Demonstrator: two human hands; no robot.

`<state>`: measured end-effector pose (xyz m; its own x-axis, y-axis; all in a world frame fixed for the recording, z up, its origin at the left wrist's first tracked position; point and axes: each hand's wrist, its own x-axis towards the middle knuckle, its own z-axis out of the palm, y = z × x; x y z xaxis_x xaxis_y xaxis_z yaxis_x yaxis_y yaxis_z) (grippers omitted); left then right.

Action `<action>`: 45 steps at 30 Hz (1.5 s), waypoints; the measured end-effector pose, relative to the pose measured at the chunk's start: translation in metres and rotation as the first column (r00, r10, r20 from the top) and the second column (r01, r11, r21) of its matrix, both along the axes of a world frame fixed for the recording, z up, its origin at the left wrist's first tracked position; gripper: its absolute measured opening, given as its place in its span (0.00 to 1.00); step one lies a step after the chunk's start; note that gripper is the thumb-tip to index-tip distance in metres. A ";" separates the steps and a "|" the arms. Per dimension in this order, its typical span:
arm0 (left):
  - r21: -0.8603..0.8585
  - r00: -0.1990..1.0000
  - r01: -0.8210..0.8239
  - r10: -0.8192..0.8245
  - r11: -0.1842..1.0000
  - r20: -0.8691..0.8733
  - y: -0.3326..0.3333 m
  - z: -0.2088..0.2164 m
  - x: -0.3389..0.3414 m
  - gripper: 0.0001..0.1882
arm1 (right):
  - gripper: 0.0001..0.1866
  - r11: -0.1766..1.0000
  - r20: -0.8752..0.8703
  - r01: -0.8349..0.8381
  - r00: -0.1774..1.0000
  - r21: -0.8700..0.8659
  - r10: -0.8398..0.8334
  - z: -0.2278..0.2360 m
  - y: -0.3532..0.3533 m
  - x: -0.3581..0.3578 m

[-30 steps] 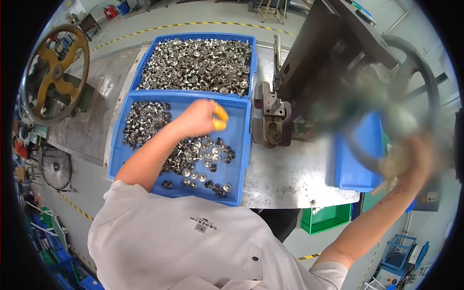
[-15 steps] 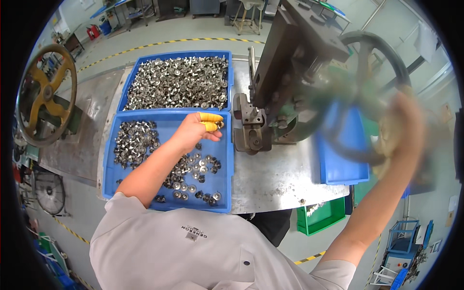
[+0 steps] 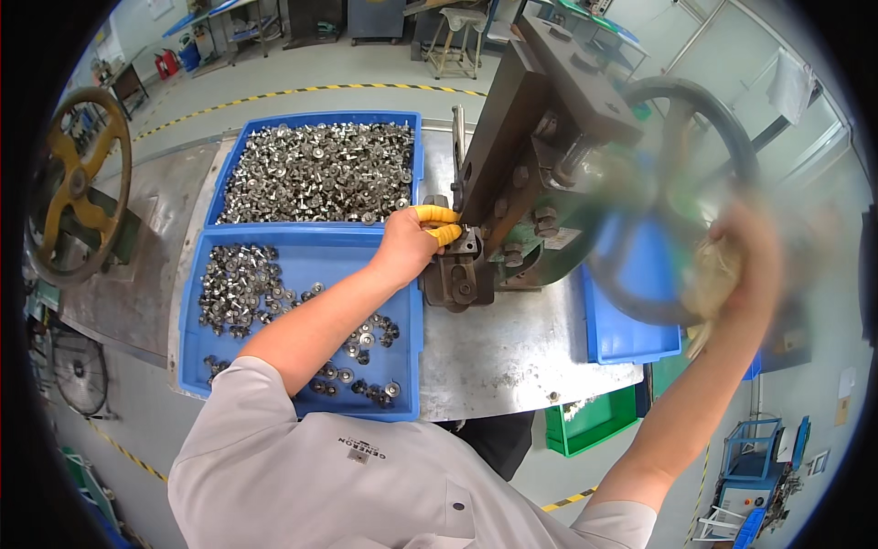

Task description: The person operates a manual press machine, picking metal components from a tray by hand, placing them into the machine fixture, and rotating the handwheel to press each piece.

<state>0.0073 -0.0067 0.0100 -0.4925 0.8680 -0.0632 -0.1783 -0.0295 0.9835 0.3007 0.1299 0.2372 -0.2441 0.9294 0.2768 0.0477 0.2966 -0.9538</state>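
Observation:
My left hand, with yellow covers on thumb and forefinger, is closed in a pinch at the lower tooling block of a hand press. Whatever lies between its fingertips is hidden there. My right hand, smeared by motion, is wrapped at the right side of the press's large handwheel. Pale yellowish cloth-like material shows under that hand. Left of the press, a near blue tray holds loose small metal parts with round discs. A far blue tray is heaped with similar parts.
Beyond the press base stands another blue tray at the table's right. A green bin sits below the front edge. Another machine's yellow-spoked handwheel is at far left. A stool stands behind.
My left hand has moved right from above the near tray, where it pinched a small dark metal part, into the press tooling. My right hand stays at the handwheel; the view has shifted slightly.

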 end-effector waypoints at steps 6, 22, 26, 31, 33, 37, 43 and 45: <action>-0.040 0.982 -0.065 0.057 0.997 -0.180 0.002 -0.001 0.005 0.09 | 0.23 0.999 0.034 0.039 0.999 -0.005 -0.039 0.009 -0.001 -0.001; -0.035 0.933 0.032 -0.042 0.999 -0.356 0.011 -0.006 -0.009 0.04 | 0.16 0.997 0.065 -0.062 0.996 -0.053 0.066 0.025 0.012 -0.005; -0.038 0.951 0.023 -0.033 0.999 -0.308 0.011 -0.006 -0.013 0.04 | 0.14 0.989 -0.026 0.088 0.996 0.116 -0.085 -0.015 -0.009 0.002; -0.040 0.942 0.048 -0.058 0.998 -0.331 0.010 -0.001 -0.009 0.05 | 0.17 0.921 -0.450 0.246 0.888 0.302 -0.089 -0.170 -0.019 0.018; -0.050 0.879 -0.010 -0.015 0.999 -0.477 0.005 0.011 -0.008 0.06 | 0.18 0.933 -0.529 0.191 0.849 0.305 -0.001 -0.178 -0.019 0.018; 0.131 0.774 -0.306 0.327 0.943 -0.543 -0.007 -0.005 -0.039 0.10 | 0.17 0.942 -0.155 0.330 0.935 0.063 -0.318 -0.092 -0.030 0.013; -0.270 0.656 -0.122 -0.126 0.955 -0.744 -0.081 0.001 -0.071 0.12 | 0.22 0.992 0.011 0.119 0.993 0.048 -0.120 -0.045 -0.009 0.031; -0.472 0.465 -0.039 -0.402 0.881 -0.789 -0.105 -0.010 -0.066 0.10 | 0.23 0.997 0.014 0.061 0.998 0.045 -0.062 -0.035 -0.002 0.027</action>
<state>-0.0585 -0.1121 -0.0001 -0.3188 0.9467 -0.0458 0.7881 0.2916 0.5421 0.3272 0.1281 0.2021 -0.1915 0.9296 0.3149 0.0818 0.3348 -0.9387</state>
